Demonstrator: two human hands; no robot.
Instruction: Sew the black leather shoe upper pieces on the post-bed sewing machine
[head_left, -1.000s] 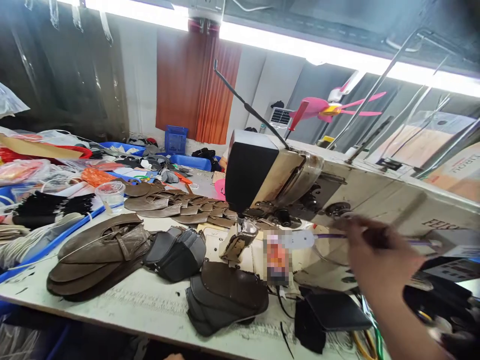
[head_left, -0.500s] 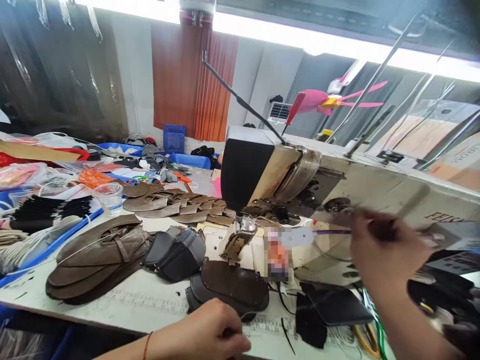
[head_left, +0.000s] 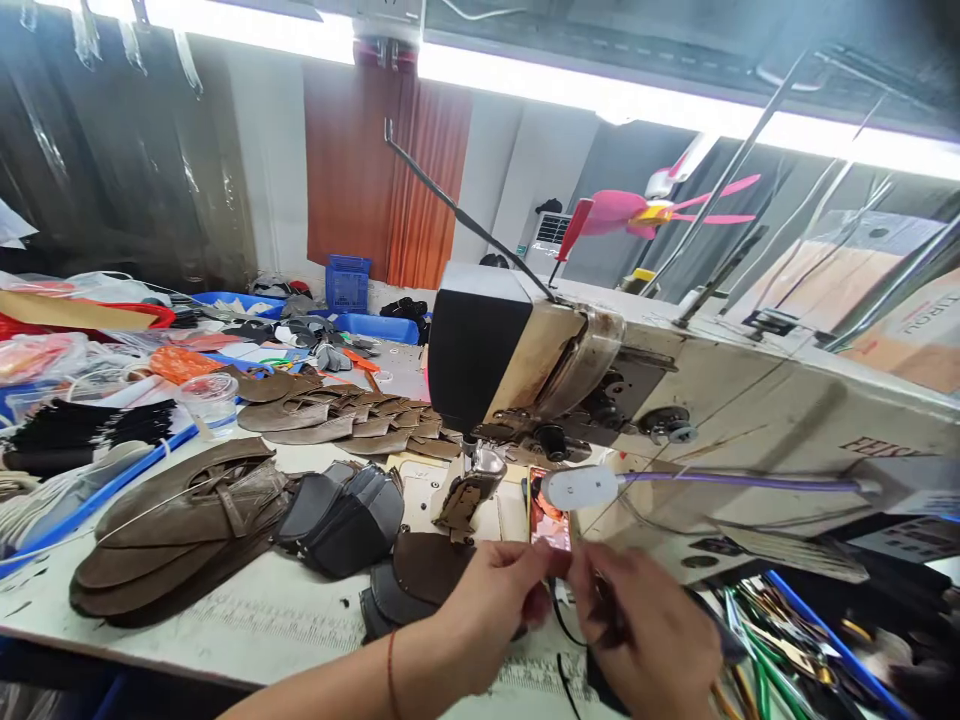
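Observation:
My left hand (head_left: 499, 605), with a thin red band at the wrist, is closed in a pinch in front of the sewing machine (head_left: 517, 350). Its fingertips almost meet those of my right hand (head_left: 649, 625), also pinched and slightly blurred. A fine thread (head_left: 679, 455) slants down the machine's face to my right fingers. What my left fingers pinch is too small to make out. Under my left hand lies a stack of dark brown and black shoe pieces (head_left: 431, 565), partly hidden. Behind the fingertips a lit phone (head_left: 551, 520) stands near the white lamp head (head_left: 581, 487).
Brown shoe uppers (head_left: 180, 530) and grey-black pieces (head_left: 349, 515) lie left of the machine's post (head_left: 472, 480). More brown pieces (head_left: 352, 410) spread behind. Scissors and tools (head_left: 780, 640) fill a blue-edged tray at right. A pink fan (head_left: 637, 210) stands beyond.
My right hand has come down and left from the machine's face to meet my left hand. My left hand has risen rightward, over the shoe pieces. The view has shifted slightly.

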